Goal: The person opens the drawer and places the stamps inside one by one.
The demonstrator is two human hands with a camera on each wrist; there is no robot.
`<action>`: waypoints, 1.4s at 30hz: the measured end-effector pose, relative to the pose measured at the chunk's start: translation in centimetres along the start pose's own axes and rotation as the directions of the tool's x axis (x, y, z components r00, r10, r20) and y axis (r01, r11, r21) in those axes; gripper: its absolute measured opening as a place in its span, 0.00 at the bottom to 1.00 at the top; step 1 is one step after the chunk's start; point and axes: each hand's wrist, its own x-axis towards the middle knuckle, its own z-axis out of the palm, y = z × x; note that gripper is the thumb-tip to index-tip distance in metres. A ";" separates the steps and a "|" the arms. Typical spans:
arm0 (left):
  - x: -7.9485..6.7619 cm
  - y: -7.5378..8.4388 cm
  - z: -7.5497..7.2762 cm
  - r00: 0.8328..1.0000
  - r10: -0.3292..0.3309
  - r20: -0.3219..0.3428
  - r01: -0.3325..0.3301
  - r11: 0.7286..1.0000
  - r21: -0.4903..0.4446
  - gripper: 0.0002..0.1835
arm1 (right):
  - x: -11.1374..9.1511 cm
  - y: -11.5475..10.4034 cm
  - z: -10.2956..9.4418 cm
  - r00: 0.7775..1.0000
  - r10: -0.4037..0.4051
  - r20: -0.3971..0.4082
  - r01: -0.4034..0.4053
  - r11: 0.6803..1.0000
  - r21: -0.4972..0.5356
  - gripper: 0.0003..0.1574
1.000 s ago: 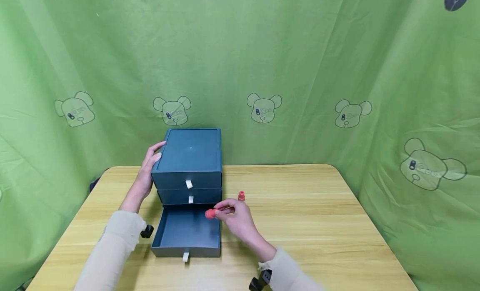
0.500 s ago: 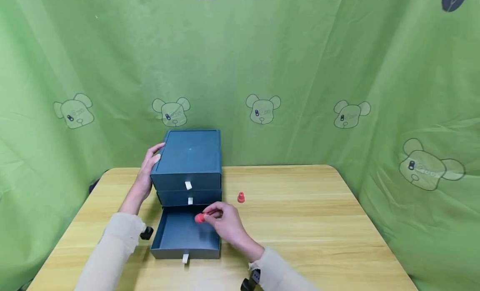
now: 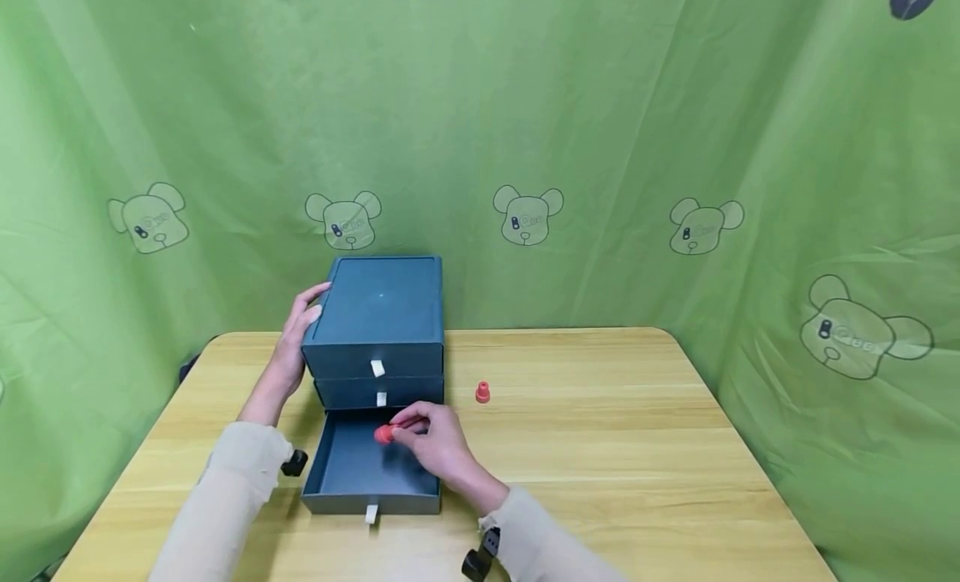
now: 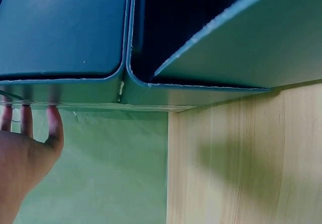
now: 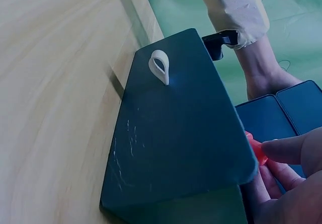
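A dark blue drawer cabinet [image 3: 382, 307] stands on the table, its bottom drawer [image 3: 371, 478] pulled out. My left hand [image 3: 288, 344] steadies the cabinet's left wall; in the left wrist view its fingertips press flat against that side. Over the pulled-out drawer, my right hand [image 3: 442, 444] pinches a small red ridged plastic piece [image 3: 383, 434] between thumb and fingers. The right wrist view has this red piece [image 5: 258, 151] just behind the drawer front [image 5: 176, 128], partly hidden by it. A second red piece [image 3: 483, 392], stepped with a narrower top, stands on the table right of the cabinet.
White pull tabs [image 3: 371, 514] hang from the drawer fronts; the upper two drawers [image 3: 378, 392] are closed. The wooden table [image 3: 615, 465] extends right, and a green printed curtain [image 3: 615, 148] hangs behind it and at both sides.
My right hand has moved left with the red piece, from the drawer's right edge to above its middle. My left hand keeps its place on the cabinet.
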 end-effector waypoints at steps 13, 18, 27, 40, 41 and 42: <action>0.1 0.0 -0.1 1.000 0.003 0.000 -0.003 1.000 -0.002 0.30 | 0.7 0.2 1.5 1.000 0.005 0.006 -0.005 1.000 -0.016 0.04; 0.0 -0.1 -0.2 1.000 -0.005 0.002 0.005 1.000 0.002 0.30 | 0.9 0.2 2.2 1.000 0.010 0.019 -0.010 1.000 -0.007 0.04; 0.1 0.0 -0.2 1.000 0.008 0.006 -0.008 1.000 -0.005 0.30 | 1.0 0.2 3.2 0.999 0.039 0.028 -0.038 0.999 -0.024 0.05; 0.0 0.0 -0.1 1.000 0.008 0.005 -0.008 1.000 -0.013 0.30 | 1.1 0.4 3.9 0.999 0.035 0.026 -0.033 0.997 -0.072 0.04; 0.1 0.0 -0.1 1.000 0.010 0.005 -0.010 1.000 -0.012 0.30 | 1.1 0.4 3.9 0.999 0.031 0.027 -0.029 0.997 -0.078 0.04; 0.1 0.0 -0.1 1.000 0.011 0.005 -0.011 1.000 -0.012 0.30 | 1.1 0.5 3.9 0.999 0.029 0.029 -0.026 0.996 -0.082 0.04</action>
